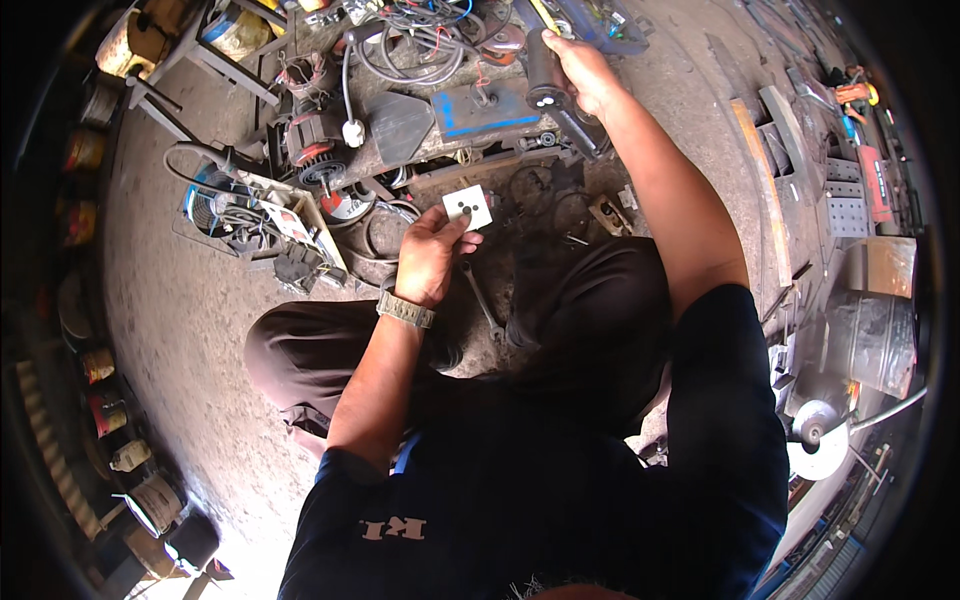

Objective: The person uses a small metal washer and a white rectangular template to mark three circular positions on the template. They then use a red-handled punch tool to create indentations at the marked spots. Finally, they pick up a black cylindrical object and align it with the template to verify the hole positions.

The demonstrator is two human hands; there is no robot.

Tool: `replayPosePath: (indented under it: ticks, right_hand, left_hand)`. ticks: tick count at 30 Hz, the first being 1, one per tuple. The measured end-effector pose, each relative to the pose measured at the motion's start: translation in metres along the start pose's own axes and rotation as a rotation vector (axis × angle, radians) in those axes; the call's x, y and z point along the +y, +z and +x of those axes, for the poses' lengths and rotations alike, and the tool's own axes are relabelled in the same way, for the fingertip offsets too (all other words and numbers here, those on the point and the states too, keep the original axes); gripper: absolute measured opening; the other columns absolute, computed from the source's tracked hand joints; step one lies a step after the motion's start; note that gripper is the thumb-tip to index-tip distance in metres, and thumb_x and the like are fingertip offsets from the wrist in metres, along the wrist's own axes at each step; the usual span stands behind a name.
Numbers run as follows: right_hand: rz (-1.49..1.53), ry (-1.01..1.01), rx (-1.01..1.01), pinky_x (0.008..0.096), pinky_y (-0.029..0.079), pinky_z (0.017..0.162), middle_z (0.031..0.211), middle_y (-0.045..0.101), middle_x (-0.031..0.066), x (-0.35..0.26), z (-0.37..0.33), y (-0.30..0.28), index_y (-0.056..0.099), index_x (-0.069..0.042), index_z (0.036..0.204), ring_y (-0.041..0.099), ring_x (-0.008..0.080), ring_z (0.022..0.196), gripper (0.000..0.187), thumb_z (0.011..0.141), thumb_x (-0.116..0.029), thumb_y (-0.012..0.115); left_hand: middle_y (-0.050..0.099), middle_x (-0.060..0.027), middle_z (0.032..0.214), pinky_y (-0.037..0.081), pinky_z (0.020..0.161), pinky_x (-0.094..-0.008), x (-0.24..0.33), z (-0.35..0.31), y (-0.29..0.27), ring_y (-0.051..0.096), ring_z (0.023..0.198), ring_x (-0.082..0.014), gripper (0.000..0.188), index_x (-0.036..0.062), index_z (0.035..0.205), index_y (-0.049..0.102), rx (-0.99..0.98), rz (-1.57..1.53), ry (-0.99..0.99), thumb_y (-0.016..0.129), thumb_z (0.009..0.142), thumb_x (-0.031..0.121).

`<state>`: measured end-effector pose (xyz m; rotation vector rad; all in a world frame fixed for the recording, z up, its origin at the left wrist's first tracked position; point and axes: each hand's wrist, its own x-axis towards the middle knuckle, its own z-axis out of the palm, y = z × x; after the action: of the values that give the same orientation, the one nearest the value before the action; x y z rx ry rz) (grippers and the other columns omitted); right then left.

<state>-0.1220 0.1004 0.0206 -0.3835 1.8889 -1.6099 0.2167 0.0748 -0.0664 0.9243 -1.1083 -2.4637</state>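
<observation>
My left hand [430, 250] holds up a small white square plate [468, 206] with three dark holes, pinched at its lower edge. A metal watch sits on that wrist. My right hand [583, 70] reaches far forward and grips a black power tool [545, 75] by its cylindrical body. The tool hangs over a dark metal piece with blue markings [487, 110]. I am squatting on a dusty concrete floor, knees in dark trousers below the hands.
A spanner [482, 300] lies on the floor between my knees. An electric motor [315, 140], a white plug [353, 132], tangled cables [420, 40] and a fan guard [215, 200] crowd the left front. Metal bars [775, 170] and a bucket [870, 340] stand right.
</observation>
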Motion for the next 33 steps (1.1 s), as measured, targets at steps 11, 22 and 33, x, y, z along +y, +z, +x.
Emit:
replayPosePath:
  ticks: [11,22,33]
  right_hand:
    - [-0.058,-0.032,-0.091,0.0328,0.043,0.059,0.079,0.065,-0.0013,0.014,0.028,-0.007,0.071,-0.011,0.101,0.057,0.0107,0.065,0.031,0.106,-0.042,0.066]
    - [-0.33,-0.135,-0.102,0.0419,0.043,0.115,0.145,0.063,0.0194,0.042,0.054,0.011,0.057,0.002,0.147,0.058,0.0286,0.136,0.064,0.107,-0.048,0.061]
    - [-0.705,-0.117,-0.128,0.039,0.047,0.107,0.137,0.07,0.017,0.047,0.071,0.034,0.058,0.0,0.147,0.065,0.0247,0.125,0.06,0.106,-0.044,0.064]
  left_hand:
    - [0.07,-0.013,0.119,0.058,0.07,-0.0269,-0.001,0.01,0.009,0.072,0.079,-0.0173,0.06,-0.0015,0.156,0.041,0.0,0.037,0.042,0.067,0.102,0.001]
    - [0.07,-0.0151,0.117,0.059,0.071,-0.0275,-0.002,0.008,0.006,0.072,0.079,-0.0191,0.066,-0.0036,0.162,0.032,0.004,0.021,-0.006,0.062,0.103,0.001]
    - [0.07,-0.014,0.116,0.058,0.071,-0.0282,-0.005,0.007,-0.002,0.073,0.08,-0.0197,0.067,-0.0043,0.162,0.03,0.006,0.024,-0.017,0.062,0.104,0.002]
